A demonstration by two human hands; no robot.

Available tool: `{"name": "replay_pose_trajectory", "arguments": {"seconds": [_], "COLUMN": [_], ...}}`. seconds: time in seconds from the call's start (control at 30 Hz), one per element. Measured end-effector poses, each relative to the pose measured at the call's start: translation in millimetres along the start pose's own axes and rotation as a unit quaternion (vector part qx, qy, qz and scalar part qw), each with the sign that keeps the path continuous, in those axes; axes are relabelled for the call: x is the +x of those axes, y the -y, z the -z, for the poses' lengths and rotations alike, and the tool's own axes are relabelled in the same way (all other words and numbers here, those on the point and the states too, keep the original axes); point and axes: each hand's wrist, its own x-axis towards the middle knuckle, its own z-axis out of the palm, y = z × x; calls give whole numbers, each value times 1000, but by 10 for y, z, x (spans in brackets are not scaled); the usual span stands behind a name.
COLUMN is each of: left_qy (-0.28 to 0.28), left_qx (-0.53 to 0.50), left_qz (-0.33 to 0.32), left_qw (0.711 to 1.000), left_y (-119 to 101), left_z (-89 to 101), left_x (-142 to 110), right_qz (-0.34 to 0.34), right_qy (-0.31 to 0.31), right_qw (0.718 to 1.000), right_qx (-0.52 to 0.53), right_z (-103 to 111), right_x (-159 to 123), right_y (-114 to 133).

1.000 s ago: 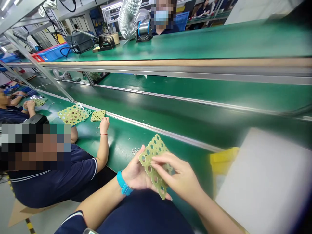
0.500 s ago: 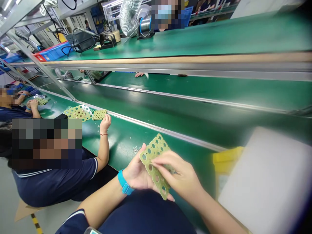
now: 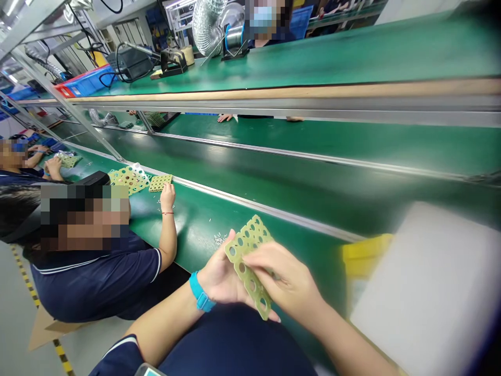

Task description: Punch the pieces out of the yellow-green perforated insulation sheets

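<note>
A yellow-green perforated board point(image 3: 250, 236) with rows of round holes lies tilted in my left hand point(image 3: 219, 279). The palm supports it from below, and the thumb is at its upper left edge. A turquoise strap circles that wrist. Over the face of the board is my right hand point(image 3: 287, 274), its thumb and index finger pinched together at one of the holes. Whatever is between those fingertips is too small or hidden to make out. A small pile of tiny silvery parts point(image 3: 219, 239) sits on the green bench point(image 3: 191, 230) just beyond my left fingers.
To my left a co-worker point(image 3: 94, 282) reaches toward similar perforated boards point(image 3: 160, 183). A yellow bin point(image 3: 366, 256) and a large pale panel point(image 3: 426, 282) stand at right. A raised green shelf point(image 3: 332, 62) runs across the back, with a solder spool point(image 3: 235, 39) and blue crate point(image 3: 92, 81).
My right fingertips have shifted slightly on the board, while my left hand keeps it in place. The co-worker at left has leaned a little and turned the head.
</note>
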Motion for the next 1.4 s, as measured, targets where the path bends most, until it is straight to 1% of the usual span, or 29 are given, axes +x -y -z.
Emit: {"name": "replay_pose_trajectory", "arguments": {"seconds": [0.07, 0.23, 0.37, 0.47, 0.57, 0.63, 0.7, 0.8, 0.87, 0.93, 1.03, 1.2, 1.3, 1.4], "left_qy": [-7, 2, -14, -27, -35, -33, -28, -24, -24, -26, -27, -25, -69, -108], "left_qx": [3, 3, 3, 12, 1, -14, -23, -13, 2, 16, 27, 42, 56, 66], "left_qz": [-2, -4, -4, -8, -23, -32, -32, -27, -29, -28, -19, -5, -28, -77], "left_qw": [1000, 1000, 1000, 1000, 999, 999, 999, 999, 999, 999, 999, 999, 996, 989], "left_y": [1, 18, 14, 11, 35, 57, 69, 68, 66, 68, 72, 67, 40, -24], "left_z": [1, 8, -2, 5, 46, 87, 122, 127, 103, 82, 94, 174, 205, 206], "left_x": [4, 15, 6, 0, -8, -10, 0, 33, 56, 74, 97, 119, 95, 22], "right_qz": [4, 2, -4, -3, -7, -40, -92, -159, -181, -188, -190, -199, -204, -225], "right_qy": [2, -32, -10, 14, 11, 2, 7, 41, 64, 78, 76, 24, 5, 15], "right_qw": [1000, 999, 1000, 998, 992, 993, 993, 985, 980, 977, 976, 976, 977, 974], "right_qx": [-3, 3, -8, -63, -124, -114, -74, -41, -49, -63, -79, -81, -65, -28], "right_z": [0, -18, -18, -30, -65, -85, -89, -78, -78, -91, -133, -247, -319, -354], "right_x": [2, -1, -17, -36, -61, -71, -70, -62, -63, -73, -98, -169, -219, -240], "right_y": [-4, -1, 11, 13, -8, -36, -67, -89, -81, -73, -88, -160, -244, -480]}}
